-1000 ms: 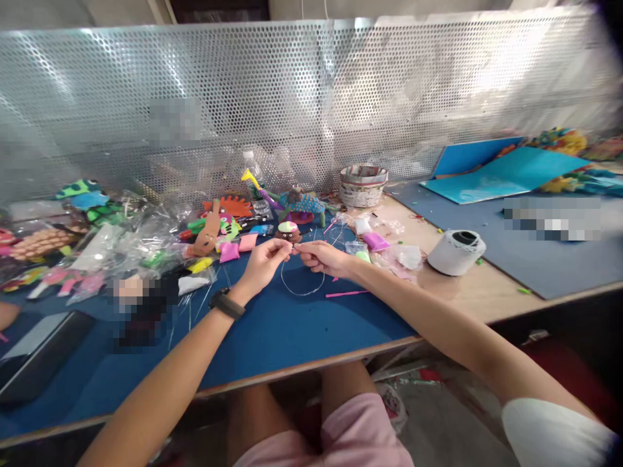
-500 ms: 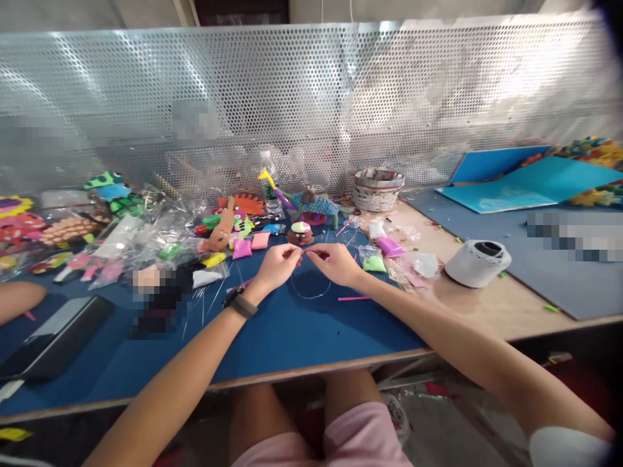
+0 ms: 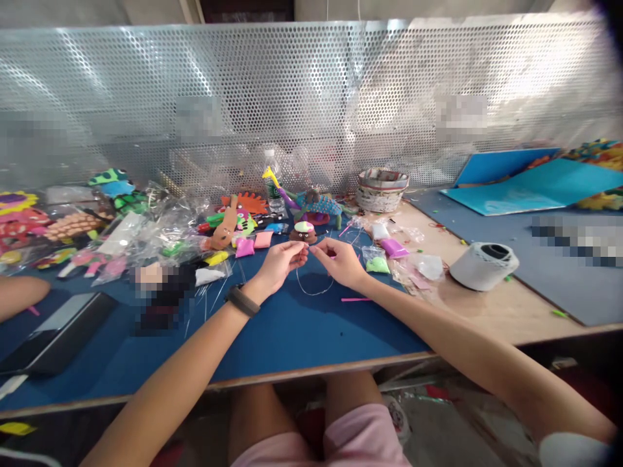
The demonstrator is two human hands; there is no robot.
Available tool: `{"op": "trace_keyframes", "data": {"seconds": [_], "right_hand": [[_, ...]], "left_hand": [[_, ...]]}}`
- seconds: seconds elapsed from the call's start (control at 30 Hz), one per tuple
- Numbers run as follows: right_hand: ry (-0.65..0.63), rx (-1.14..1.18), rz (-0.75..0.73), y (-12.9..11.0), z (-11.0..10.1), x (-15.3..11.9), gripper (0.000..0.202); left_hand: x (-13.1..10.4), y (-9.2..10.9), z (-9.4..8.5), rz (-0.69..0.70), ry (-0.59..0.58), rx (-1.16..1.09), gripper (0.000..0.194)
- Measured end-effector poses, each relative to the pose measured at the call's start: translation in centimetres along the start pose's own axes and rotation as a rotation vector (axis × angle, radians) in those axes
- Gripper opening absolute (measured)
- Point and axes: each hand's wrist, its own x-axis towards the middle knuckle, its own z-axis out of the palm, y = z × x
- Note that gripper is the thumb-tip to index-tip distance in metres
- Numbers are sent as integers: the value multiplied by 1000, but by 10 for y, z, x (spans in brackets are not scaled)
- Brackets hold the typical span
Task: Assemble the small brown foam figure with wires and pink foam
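Observation:
My left hand (image 3: 281,266), with a dark band (image 3: 244,300) on its wrist, is closed in a pinch over the blue mat. Close beside it, my right hand (image 3: 343,263) pinches too, the fingertips a small gap apart. A thin pale wire or thread (image 3: 312,294) hangs in a loop below and between both hands; its ends run up to the fingers. Just beyond the fingertips sits a brown clay figure (image 3: 302,235) with googly eyes and a pink, white and green top. A pink stick (image 3: 356,299) lies below my right hand.
Bagged clay, such as a green pack (image 3: 376,261) and a pink pack (image 3: 244,246), lies on both sides. Clay animals and a bottle (image 3: 270,175) stand behind. At right are a woven basket (image 3: 382,192) and white roll (image 3: 483,267). Another person's arm (image 3: 22,297) rests at left.
The fingertips have drawn slightly apart, and my left hand's lower fingers show more. The wire loop still hangs between the hands. The whole view has shifted a little.

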Motion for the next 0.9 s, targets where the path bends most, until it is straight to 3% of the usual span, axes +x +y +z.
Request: {"op": "trace_keyframes", "data": {"seconds": [0.13,0.43,0.7,0.9], "right_hand": [[73,-173,-176,0,-6,2,25],[10,-333,-438,4,-12,3,32],[-89,-349,-267,-4,-12,1,37],[-119,-424,-232,-7,-12,1,36]], "left_hand": [[-1,5,-2,78,-14,152,25],[1,5,-7,135,-48,194,33],[1,6,-9,223,-64,290,36],[-3,8,-5,294,-87,385,40]]}}
